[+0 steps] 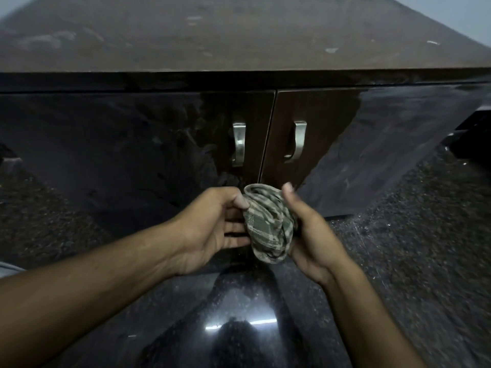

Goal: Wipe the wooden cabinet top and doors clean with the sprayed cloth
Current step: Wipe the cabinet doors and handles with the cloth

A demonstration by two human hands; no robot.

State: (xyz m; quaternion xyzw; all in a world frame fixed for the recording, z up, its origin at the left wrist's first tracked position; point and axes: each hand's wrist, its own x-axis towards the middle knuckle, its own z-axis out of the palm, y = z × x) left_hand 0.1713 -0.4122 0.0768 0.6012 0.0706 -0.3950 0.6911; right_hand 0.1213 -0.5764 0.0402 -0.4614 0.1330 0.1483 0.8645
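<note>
Left hand (212,224) and right hand (310,232) are both gripping the bunched checked cloth (268,221), its long axis lying upright before the cabinet doors (313,110)

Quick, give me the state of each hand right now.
Left hand: holds the bunched cloth, thumb pinching its edge.
Right hand: grips the same cloth from the other side.

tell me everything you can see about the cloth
The cloth is a woven-looking fabric in dull green with pale cream stripes crossing in a check. It is bunched into a loose wad, its folds curling over at the top. It is held in the air in front of the closed cabinet doors, below their two metal handles. The left hand pinches its left edge with thumb on top, and the right hand cups its right side. Whether it is damp cannot be told.
</note>
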